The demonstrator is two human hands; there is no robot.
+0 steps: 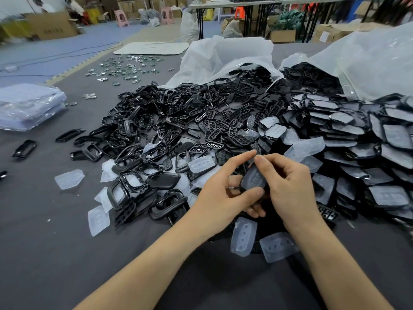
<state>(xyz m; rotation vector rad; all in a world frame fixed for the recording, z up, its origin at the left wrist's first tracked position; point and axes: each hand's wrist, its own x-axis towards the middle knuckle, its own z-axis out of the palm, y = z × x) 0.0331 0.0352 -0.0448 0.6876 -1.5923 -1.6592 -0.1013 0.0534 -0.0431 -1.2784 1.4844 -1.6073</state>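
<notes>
Pinching one black key-fob shell (pixel 253 177) between both hands: left hand (pixel 220 198) fingers curl beneath it, right hand (pixel 288 186) fingers pinch its top edge. Heap of black parts (pixel 201 113) covers the grey tabletop (pixel 55 242) behind.

Blue floor mats (pixel 67 48), pink stools (pixel 121 17), cardboard boxes (pixel 53 24).

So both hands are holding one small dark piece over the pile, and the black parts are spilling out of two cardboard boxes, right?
Not quite. The left hand and right hand do hold one small dark piece over the pile, but its black parts spill out of two whitish plastic bags, the middle bag and the right bag, not cardboard boxes. The head view shows it.
</notes>
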